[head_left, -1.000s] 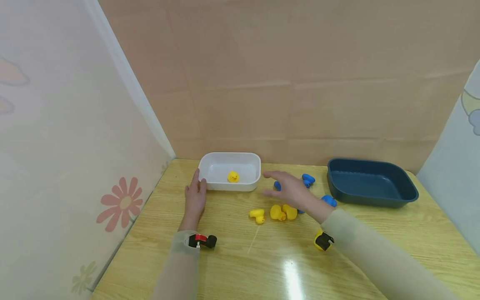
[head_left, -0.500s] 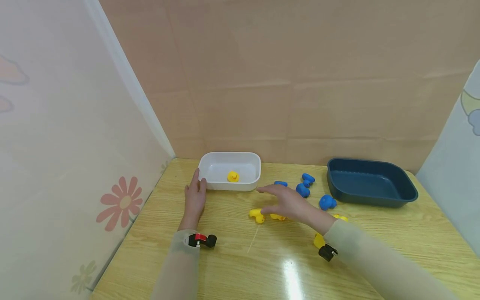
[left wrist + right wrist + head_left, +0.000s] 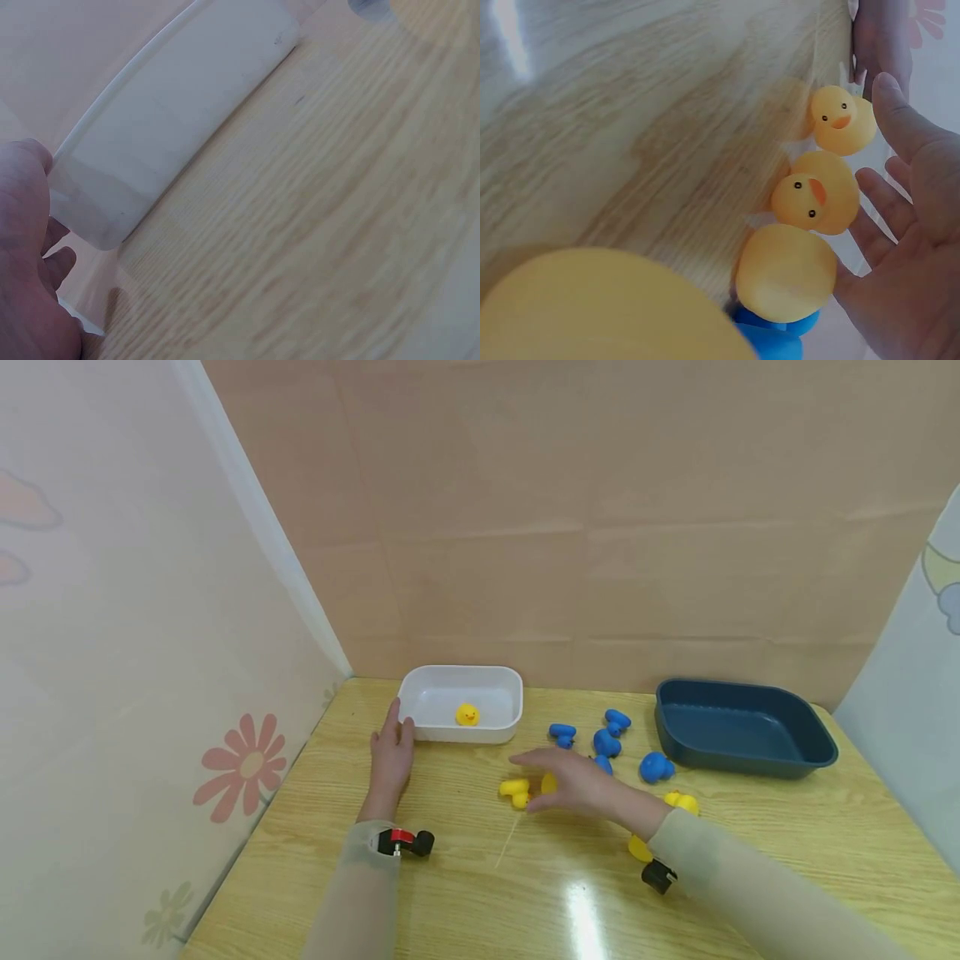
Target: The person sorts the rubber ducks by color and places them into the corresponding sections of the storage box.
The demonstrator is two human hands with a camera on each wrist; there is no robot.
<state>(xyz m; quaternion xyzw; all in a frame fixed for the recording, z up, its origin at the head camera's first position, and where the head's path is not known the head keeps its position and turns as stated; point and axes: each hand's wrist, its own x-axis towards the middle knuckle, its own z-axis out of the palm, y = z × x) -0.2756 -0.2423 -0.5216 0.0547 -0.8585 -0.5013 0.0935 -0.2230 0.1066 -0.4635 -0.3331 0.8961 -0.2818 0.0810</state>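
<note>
My left hand rests at the near left corner of a white plastic box, its index finger along the side. A yellow rubber duck sits inside that box. Over the table's middle, my right hand is spread above yellow ducks, thumb and fingers apart, gripping nothing. One yellow duck lies on its side just left of the fingertips; another yellow duck shows between thumb and fingers. The right wrist view has a yellow duck near the palm, which the hand hides in the head view.
Several blue ducks lie behind the right hand. At the back right stands a dark blue tray. Two more yellow ducks, a farther one and a nearer one, are beside the right wrist. A brown paper backdrop closes off the far edge.
My right hand has come from beside the white box toward me and down over the yellow ducks, uncovering the blue ones behind it. The left hand has stayed put.
</note>
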